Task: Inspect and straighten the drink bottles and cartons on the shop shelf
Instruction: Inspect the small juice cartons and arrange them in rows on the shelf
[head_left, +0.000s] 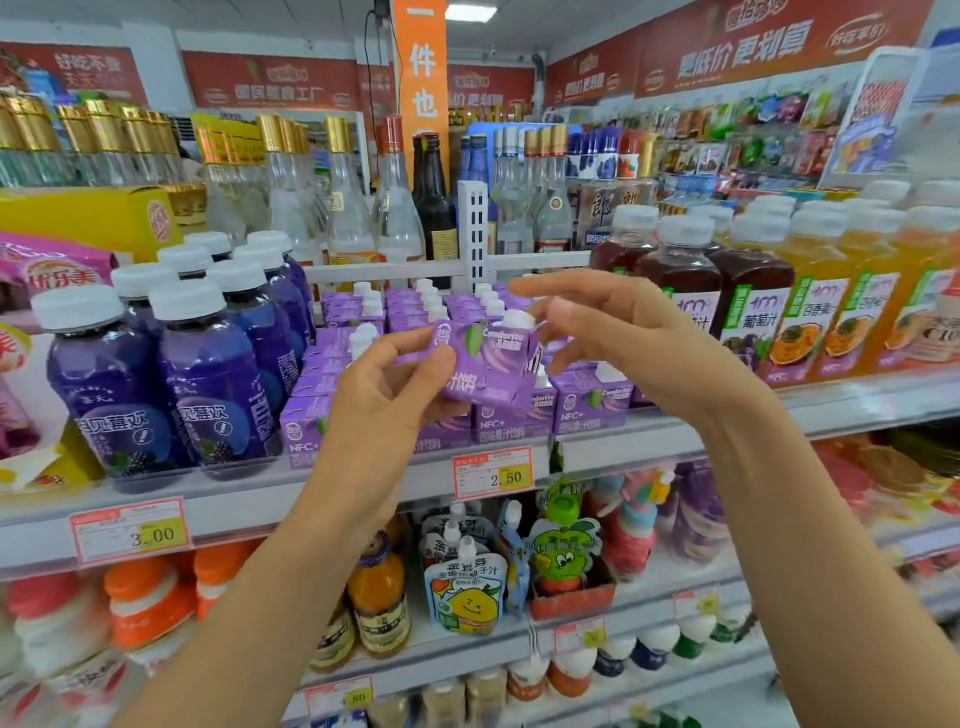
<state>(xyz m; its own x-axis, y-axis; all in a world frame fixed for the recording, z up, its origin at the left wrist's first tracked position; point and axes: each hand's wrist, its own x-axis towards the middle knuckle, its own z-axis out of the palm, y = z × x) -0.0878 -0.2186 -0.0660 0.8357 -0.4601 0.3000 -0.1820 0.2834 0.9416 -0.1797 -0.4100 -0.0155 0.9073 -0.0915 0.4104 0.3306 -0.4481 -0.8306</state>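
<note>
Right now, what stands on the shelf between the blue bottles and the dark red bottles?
Rows of purple cartons fill that stretch, as the head view shows; the left hand holds one carton in front of them.

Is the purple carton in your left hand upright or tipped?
Tipped: the purple carton, gripped by the left hand, slants against the upright cartons behind it.

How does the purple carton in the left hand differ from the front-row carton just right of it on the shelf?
The held carton is lifted and tilted, gripped by the left hand; the front-row carton stands upright on the shelf. The right hand is at the held carton's white cap; no hand touches the front-row carton. Both share the purple print and a white cap.
</note>
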